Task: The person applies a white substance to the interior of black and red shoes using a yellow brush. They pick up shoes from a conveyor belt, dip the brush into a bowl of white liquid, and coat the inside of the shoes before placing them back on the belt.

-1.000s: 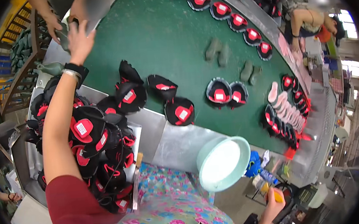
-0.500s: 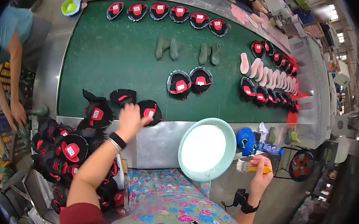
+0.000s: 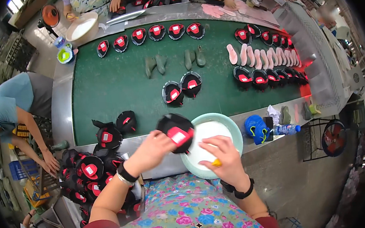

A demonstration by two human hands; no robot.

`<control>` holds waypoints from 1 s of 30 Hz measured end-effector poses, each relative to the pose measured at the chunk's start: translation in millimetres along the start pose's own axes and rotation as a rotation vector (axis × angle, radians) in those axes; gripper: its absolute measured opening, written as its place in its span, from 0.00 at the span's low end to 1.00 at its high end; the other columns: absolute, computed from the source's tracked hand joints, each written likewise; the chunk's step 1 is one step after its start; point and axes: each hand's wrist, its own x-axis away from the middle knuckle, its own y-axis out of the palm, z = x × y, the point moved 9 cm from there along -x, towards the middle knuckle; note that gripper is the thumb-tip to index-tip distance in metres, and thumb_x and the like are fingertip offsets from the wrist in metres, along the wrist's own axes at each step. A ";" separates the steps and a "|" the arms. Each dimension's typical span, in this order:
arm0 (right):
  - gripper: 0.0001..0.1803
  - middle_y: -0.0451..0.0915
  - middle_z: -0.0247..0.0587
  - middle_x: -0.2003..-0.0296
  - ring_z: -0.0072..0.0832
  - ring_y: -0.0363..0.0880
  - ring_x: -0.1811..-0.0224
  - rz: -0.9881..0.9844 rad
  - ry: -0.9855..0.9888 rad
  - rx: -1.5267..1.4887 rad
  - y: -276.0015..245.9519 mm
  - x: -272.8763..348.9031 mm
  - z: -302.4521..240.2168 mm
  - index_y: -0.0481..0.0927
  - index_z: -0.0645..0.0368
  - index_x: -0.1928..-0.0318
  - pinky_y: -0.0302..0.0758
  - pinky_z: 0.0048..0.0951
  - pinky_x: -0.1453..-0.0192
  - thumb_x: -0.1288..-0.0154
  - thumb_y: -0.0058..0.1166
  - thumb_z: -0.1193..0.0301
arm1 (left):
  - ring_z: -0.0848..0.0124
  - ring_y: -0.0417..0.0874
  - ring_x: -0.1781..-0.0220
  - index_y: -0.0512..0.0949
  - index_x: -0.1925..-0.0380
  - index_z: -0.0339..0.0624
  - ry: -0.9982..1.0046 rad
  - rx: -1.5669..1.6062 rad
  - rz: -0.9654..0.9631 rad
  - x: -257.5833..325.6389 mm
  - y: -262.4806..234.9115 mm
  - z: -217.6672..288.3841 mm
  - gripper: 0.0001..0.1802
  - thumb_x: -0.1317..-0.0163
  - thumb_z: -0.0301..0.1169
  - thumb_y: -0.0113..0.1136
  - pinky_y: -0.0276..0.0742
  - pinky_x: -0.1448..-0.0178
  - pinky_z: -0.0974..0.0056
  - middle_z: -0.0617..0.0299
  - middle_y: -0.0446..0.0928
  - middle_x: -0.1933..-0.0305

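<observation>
1. The right hand [image 3: 223,158] is hovering over the near right part of a mint-green bowl [image 3: 235,131], its fingers partly curled and closing around a yellow-handled brush [image 3: 216,163]. The hand is hiding the bristle end, so contact with the white fluid [image 3: 208,131] cannot be told.
2. The left hand [image 3: 153,149] is pinching a black-and-red shoe upper [image 3: 178,135] by its left side, with thumb and fingers closed on the material.
3. The bowl is sitting at the near edge of the worktable [image 3: 115,85], right of the held upper.
4. Governing relation: the held upper is lying left of the brush and slightly beyond it, overlapping the bowl's left rim in view. Contact with the rim cannot be told. The left hand is the nearer, already gripping; the right hand is staying apart from the upper.
5. The upper's long axis is appearing foreshortened: its rounded black part is facing the far left corner, its red tongue the near edge.
6. Loose uppers [image 3: 107,136] are lying at the near left corner.
7. Beyond, two paired uppers [image 3: 173,94] are standing mid-table, with green shoe lasts [image 3: 161,66] behind them.
8. Further uppers [image 3: 157,32] are lining the far edge.
</observation>
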 end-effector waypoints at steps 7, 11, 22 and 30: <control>0.17 0.84 0.32 0.60 0.32 0.82 0.53 -0.205 -0.032 -0.003 23.1 21.6 -27.3 0.82 0.57 0.60 0.82 0.33 0.58 0.52 0.72 0.71 | 0.60 0.74 0.39 0.79 0.46 0.48 0.066 0.080 0.347 14.1 -69.8 66.7 0.26 0.50 0.22 0.62 0.63 0.27 0.48 0.59 0.75 0.48; 0.20 0.84 0.40 0.63 0.38 0.83 0.58 -0.075 0.026 -0.165 13.7 34.8 -33.4 0.84 0.59 0.56 0.81 0.35 0.56 0.51 0.74 0.69 | 0.51 0.64 0.25 0.60 0.26 0.43 -0.308 0.805 0.382 50.9 -3.6 31.2 0.43 0.43 0.15 0.61 0.63 0.24 0.49 0.47 0.59 0.25; 0.15 0.79 0.50 0.73 0.46 0.78 0.71 -0.490 0.270 -0.317 52.8 91.0 -29.9 0.81 0.60 0.61 0.74 0.39 0.65 0.33 0.62 0.59 | 0.45 0.70 0.29 0.43 0.22 0.41 -0.018 0.969 -0.022 55.1 56.8 99.3 0.50 0.44 0.12 0.51 0.68 0.29 0.54 0.36 0.63 0.28; 0.14 0.84 0.47 0.66 0.38 0.83 0.65 0.075 0.508 -0.095 -4.5 126.8 94.4 0.87 0.61 0.60 0.76 0.34 0.59 0.31 0.59 0.62 | 0.67 0.78 0.37 0.75 0.37 0.37 -0.406 1.178 -0.081 90.5 94.0 77.7 0.22 0.31 0.22 0.53 0.70 0.32 0.65 0.57 0.79 0.37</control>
